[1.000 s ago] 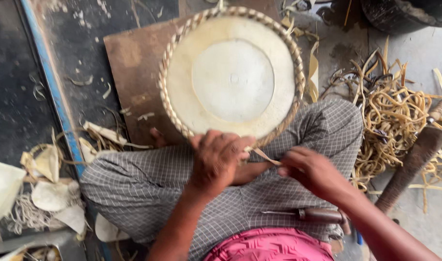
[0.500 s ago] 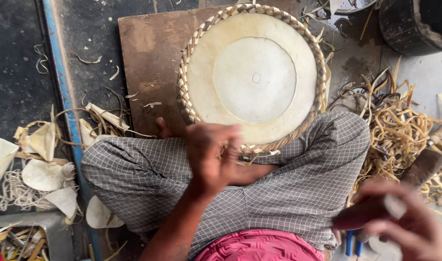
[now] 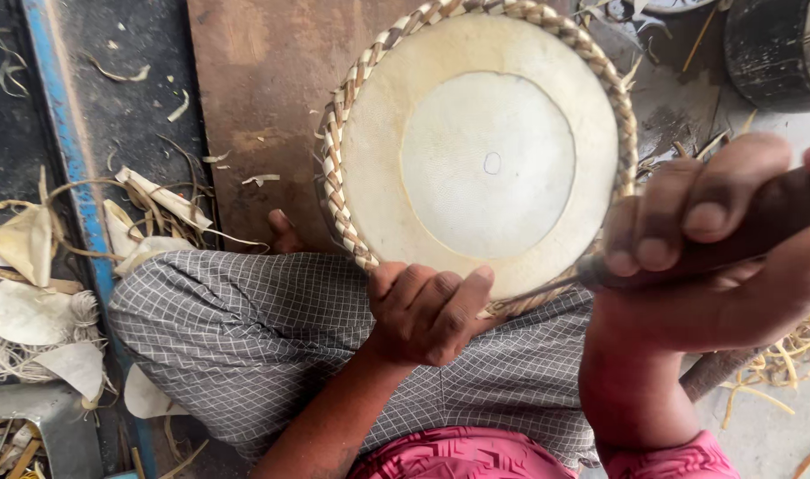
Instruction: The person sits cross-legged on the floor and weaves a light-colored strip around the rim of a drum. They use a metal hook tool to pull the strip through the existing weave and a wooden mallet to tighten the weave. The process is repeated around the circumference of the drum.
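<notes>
Head view: a person sits cross-legged on the floor, looking down over a round drum head (image 3: 485, 160), its pale skin ringed by a plaited border of tan straps (image 3: 338, 168). The drum rests against the person's lap, which is covered by a grey checked cloth (image 3: 245, 346), and stands on a brown board (image 3: 254, 115).

The left hand (image 3: 427, 310) is curled at the near rim of the drum, fingers folded in and pressed against the plaited border at its lowest point, thumb toward the skin. It touches the rim; what it pinches beneath the fingers cannot be told.

The right hand (image 3: 715, 257) is raised close to the camera, to the right of the drum and just off its edge. It is clenched around the dark handle of a tool (image 3: 777, 217), whose thin metal shaft (image 3: 547, 288) runs left and down to the rim beside the left hand's fingers.

A bare foot (image 3: 285, 232) shows at the drum's left side. Off-cuts of pale hide (image 3: 32, 310) lie to the far left beyond a blue bar (image 3: 77, 177), and loose yellowish strips (image 3: 786, 355) are heaped at the right.
</notes>
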